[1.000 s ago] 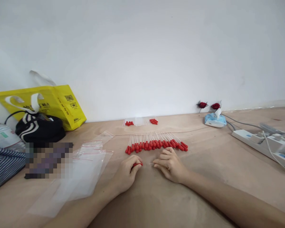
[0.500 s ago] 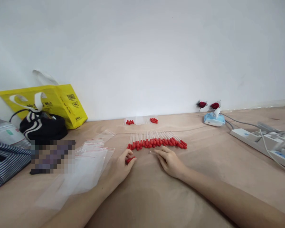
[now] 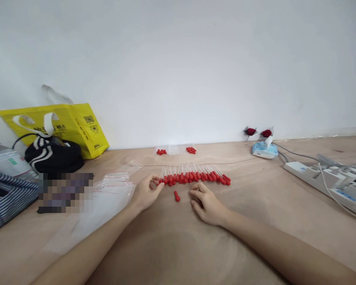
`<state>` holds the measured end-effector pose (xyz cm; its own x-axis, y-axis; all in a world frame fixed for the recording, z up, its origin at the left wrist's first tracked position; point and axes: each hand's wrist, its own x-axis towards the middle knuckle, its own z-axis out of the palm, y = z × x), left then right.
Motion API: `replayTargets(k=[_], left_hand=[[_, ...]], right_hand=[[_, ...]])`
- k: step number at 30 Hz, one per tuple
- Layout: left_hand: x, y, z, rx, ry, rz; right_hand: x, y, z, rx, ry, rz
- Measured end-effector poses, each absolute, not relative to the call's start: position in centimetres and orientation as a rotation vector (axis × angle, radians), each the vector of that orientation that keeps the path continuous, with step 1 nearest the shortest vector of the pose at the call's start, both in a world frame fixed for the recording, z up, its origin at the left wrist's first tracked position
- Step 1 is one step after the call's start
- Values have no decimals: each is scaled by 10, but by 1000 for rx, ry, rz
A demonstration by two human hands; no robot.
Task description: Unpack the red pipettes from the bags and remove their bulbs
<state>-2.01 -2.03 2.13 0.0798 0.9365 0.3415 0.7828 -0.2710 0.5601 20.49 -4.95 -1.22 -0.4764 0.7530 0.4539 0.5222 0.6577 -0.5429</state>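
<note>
A row of several thin clear droppers with red bulbs lies across the tan table. My left hand rests at the row's left end, its thumb and fingers pinched on the leftmost dropper's red bulb. One loose red bulb lies on the table between my hands. My right hand lies just right of it and below the row. Its fingers are curled and pressed together, and what they hold is too small to make out.
Clear zip bags lie left of my left hand. Two small bags of red bulbs sit by the wall. A yellow bag, black bag and striped cloth are left. Tissues and a power strip are right.
My left hand moved up and left to the row's end. The red bulb it held now lies loose on the table. My right hand shifted slightly.
</note>
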Motion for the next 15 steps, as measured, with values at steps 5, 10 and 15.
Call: replayTargets(k=[5,10,15], left_hand=[[-20,-1,30,2395,1585,712],[-16,3,30,2553,1510,621],[-23,-5,28,2683,1523,992]], right_hand=[[207,-51,-10,-958,-2225,443],[208,-47,-12,-957,-2195,431],[209,-45,-14,-1016,-2063,462]])
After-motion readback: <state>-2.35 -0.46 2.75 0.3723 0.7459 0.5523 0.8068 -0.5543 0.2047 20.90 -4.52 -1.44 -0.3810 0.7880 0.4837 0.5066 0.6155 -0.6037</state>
